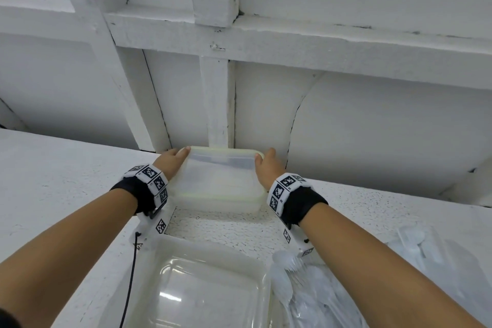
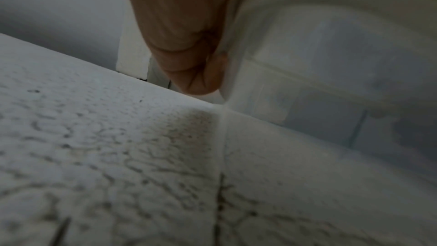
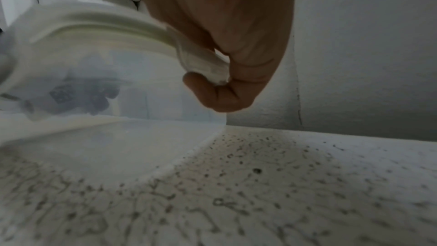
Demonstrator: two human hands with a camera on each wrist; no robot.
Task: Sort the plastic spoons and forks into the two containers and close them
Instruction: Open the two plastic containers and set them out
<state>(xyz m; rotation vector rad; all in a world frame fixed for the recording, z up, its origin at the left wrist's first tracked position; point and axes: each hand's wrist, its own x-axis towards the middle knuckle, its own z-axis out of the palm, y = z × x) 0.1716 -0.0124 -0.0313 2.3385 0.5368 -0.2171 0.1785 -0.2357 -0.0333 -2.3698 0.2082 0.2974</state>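
A translucent lidded container (image 1: 218, 181) stands at the back of the white table, against the wall. My left hand (image 1: 173, 161) grips the lid's left end, its fingers (image 2: 189, 53) curled over the edge. My right hand (image 1: 267, 165) grips the lid's right end, its fingers (image 3: 224, 74) curled round the side flap (image 3: 203, 63). The lid (image 1: 223, 157) has a faint green rim and lies on the box. A second container (image 1: 213, 245) stands open and empty close to me. White plastic spoons and forks (image 1: 300, 287) lie heaped to its right, under my right forearm.
The white panelled wall (image 1: 346, 128) rises right behind the far container. More pale plastic utensils and a clear plastic piece (image 1: 420, 245) lie at the right of the table. A black cable (image 1: 133, 274) hangs from my left wrist.
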